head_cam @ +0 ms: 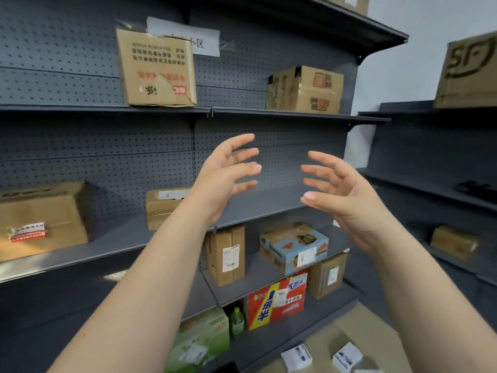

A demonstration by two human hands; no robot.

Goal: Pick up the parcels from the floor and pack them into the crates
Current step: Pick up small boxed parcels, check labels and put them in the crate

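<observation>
At frame centre, behind the left hand (228, 173) and right hand (347, 195), the middle shelf (279, 208) lies bare right of a taped carton (161, 208), while an upright carton (226, 254) and a blue-topped box (293, 246) crowd the lower shelf (261, 273).

I am reading "SF" on the cardboard box (468, 65) at two o'clock, "区" on the white paper sign (207, 33) at twelve, and a large "1" on the red carton (271, 305) at five.

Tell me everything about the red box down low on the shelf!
The red box looks like cardboard and is printed with big yellow and blue characters. A white label is stuck on its front. It stands on a low shelf, between a green bottle on one side and a brown box on the other.
</observation>
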